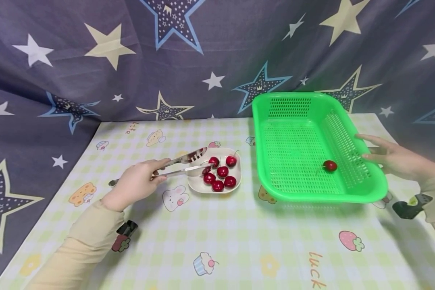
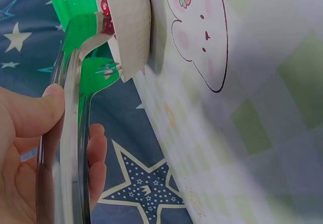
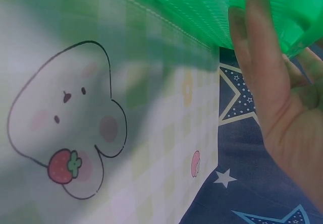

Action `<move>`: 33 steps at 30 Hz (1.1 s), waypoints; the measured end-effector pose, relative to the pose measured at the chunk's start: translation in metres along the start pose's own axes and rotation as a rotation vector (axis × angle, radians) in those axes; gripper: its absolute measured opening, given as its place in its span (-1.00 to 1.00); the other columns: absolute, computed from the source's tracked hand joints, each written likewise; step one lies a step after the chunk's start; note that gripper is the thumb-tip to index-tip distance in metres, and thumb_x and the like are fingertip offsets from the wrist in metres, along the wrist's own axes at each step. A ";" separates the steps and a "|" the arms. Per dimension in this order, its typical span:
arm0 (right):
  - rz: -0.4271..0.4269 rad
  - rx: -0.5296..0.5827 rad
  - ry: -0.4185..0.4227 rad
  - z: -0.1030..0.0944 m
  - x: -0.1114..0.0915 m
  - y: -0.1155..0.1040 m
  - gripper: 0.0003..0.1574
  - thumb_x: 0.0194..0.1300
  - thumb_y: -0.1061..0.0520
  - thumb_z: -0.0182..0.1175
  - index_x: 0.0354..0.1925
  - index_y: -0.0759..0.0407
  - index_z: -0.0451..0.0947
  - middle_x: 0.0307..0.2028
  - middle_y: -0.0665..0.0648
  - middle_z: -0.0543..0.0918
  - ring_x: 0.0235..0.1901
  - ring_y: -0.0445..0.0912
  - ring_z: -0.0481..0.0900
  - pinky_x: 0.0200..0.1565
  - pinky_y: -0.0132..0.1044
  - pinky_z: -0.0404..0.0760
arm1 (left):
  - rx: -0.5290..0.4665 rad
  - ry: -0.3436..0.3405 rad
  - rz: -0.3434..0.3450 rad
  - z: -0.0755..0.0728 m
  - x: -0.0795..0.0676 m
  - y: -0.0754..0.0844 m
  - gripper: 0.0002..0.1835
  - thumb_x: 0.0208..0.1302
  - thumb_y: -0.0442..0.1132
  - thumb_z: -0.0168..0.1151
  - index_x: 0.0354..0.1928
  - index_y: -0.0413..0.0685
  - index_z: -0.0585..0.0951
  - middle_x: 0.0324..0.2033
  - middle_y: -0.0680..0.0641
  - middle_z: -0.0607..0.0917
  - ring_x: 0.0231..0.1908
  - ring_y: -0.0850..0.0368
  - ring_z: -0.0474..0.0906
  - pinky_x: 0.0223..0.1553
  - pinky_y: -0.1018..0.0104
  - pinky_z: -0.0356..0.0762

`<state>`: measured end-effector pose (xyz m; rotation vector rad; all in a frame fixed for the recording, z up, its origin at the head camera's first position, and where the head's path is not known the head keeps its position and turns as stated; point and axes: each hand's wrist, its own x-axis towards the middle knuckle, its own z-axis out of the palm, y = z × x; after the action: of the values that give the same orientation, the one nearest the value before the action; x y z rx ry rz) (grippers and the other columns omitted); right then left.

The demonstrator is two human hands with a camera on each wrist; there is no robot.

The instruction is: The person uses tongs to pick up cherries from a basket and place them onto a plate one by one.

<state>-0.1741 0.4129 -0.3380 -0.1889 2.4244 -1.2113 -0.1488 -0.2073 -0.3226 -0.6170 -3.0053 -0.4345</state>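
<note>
In the head view my left hand (image 1: 135,183) grips metal serving tongs (image 1: 181,172) by their arms. The two ends of the tongs stand apart over a small white bowl (image 1: 196,184), the lower one beside the red cherries (image 1: 222,172) lying in it. Seen from the left wrist, thumb and fingers hold the tongs (image 2: 70,113) from both sides. My right hand (image 1: 402,159) rests with extended fingers against the right side of a green plastic basket (image 1: 290,145). One cherry (image 1: 329,165) with its stem lies on the basket floor.
A light checked cloth with cartoon prints covers the table (image 1: 239,237). Behind it hangs a dark blue curtain (image 1: 217,60) patterned with stars. The basket stands to the right of the bowl, with a narrow gap between them.
</note>
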 end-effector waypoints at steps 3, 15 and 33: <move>0.000 -0.001 -0.001 0.000 0.000 0.000 -0.11 0.50 0.07 -0.14 0.49 -0.20 -0.48 0.37 0.62 -0.26 0.27 0.48 -0.01 0.03 0.35 0.38 | -0.016 -0.010 -0.003 -0.001 -0.002 0.000 -0.46 0.20 -0.27 0.27 0.25 -0.13 0.47 -0.06 -0.19 0.67 -0.31 0.07 0.59 -0.24 0.04 0.53; -0.001 0.008 -0.004 0.001 -0.001 -0.003 -0.11 0.50 0.09 -0.15 0.48 -0.19 -0.50 0.36 0.63 -0.28 0.27 0.51 -0.05 0.04 0.38 0.35 | -0.068 -0.029 -0.008 -0.005 -0.007 0.001 -0.42 0.21 -0.26 0.27 0.29 -0.13 0.42 -0.02 -0.22 0.64 -0.28 0.06 0.58 -0.21 0.03 0.52; -0.020 0.001 -0.015 -0.002 0.000 -0.002 -0.08 0.49 0.09 -0.12 0.48 -0.19 -0.50 0.37 0.60 -0.36 0.25 0.59 -0.13 0.01 0.44 0.25 | -0.077 -0.082 0.073 -0.021 -0.001 0.018 -0.47 0.29 -0.20 0.20 0.30 0.01 0.38 0.05 -0.13 0.60 -0.09 0.01 0.60 -0.05 -0.02 0.50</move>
<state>-0.1749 0.4131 -0.3350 -0.2222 2.4141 -1.2158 -0.1415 -0.1976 -0.2981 -0.7657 -3.0427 -0.5356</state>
